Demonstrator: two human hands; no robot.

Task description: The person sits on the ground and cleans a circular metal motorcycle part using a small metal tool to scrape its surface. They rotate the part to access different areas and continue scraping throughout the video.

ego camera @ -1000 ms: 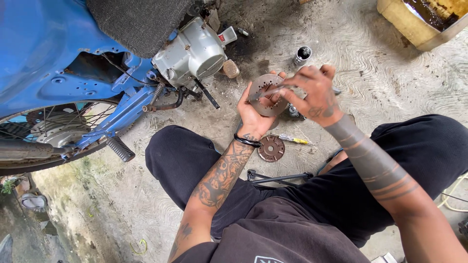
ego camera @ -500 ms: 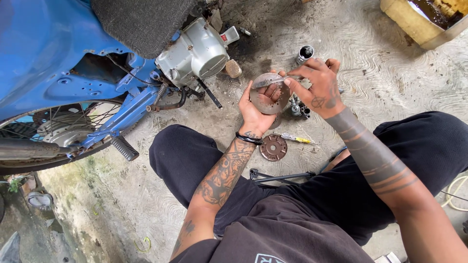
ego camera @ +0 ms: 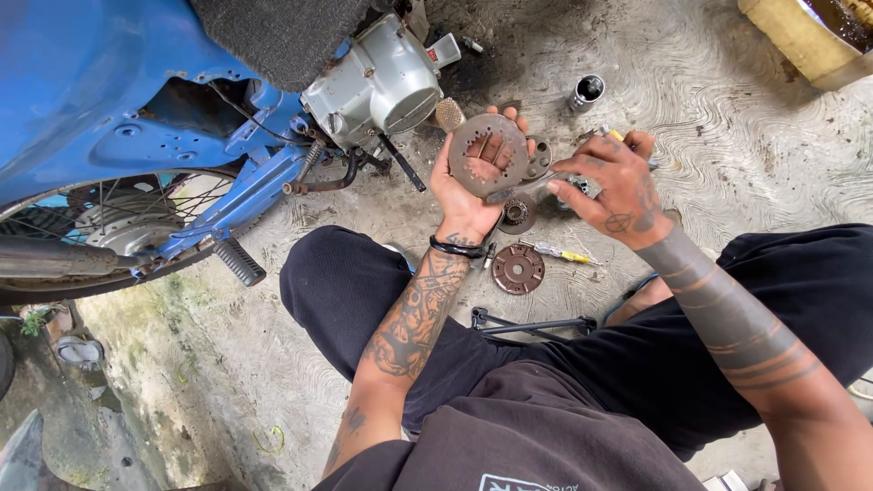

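Blue motorcycle, silver socket, yellow tub

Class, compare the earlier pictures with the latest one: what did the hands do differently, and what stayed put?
The right hand lifted off the round slotted plate and drew back to the right, now gripping a slim metal tool. The left hand keeps the plate on its palm. The rusty disc on the ground and the blue motorbike stayed put.

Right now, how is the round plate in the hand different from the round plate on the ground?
The plate in the left hand is held up off the floor, while the plate on the ground lies flat by the knee. The held one looks larger and has long slots; the ground one looks smaller, darker, with small holes. Both are round, rusty-brown metal discs.
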